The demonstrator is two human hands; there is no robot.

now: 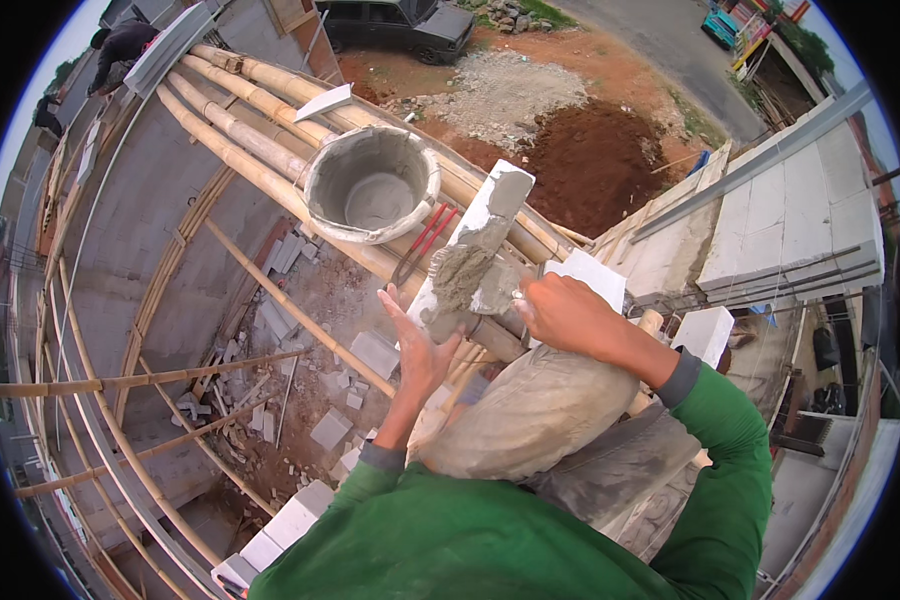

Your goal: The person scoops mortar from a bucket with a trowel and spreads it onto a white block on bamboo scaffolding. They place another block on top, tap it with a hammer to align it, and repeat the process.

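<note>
A white lightweight concrete block (pixel 500 208) lies slanted in front of me, its top face covered with wet grey mortar (pixel 467 262). My left hand (pixel 422 352) is at the block's near end, fingers stretched out and thumb apart; it is against or right beside the block, and which of the two I cannot tell. My right hand (pixel 567 312) is closed around the handle of a trowel. The trowel's blade (pixel 494 290), smeared with mortar, rests against the block's right side. Most of the handle is hidden in the fist.
A mortar-coated bucket (pixel 374 184) stands on bamboo poles (pixel 260 100) beyond the block. Beside it lies a tool with red handles (pixel 432 230). Rubble (pixel 332 428) covers the ground far below on the left. White blocks (pixel 705 332) sit at right. Another person (pixel 122 48) is at far left.
</note>
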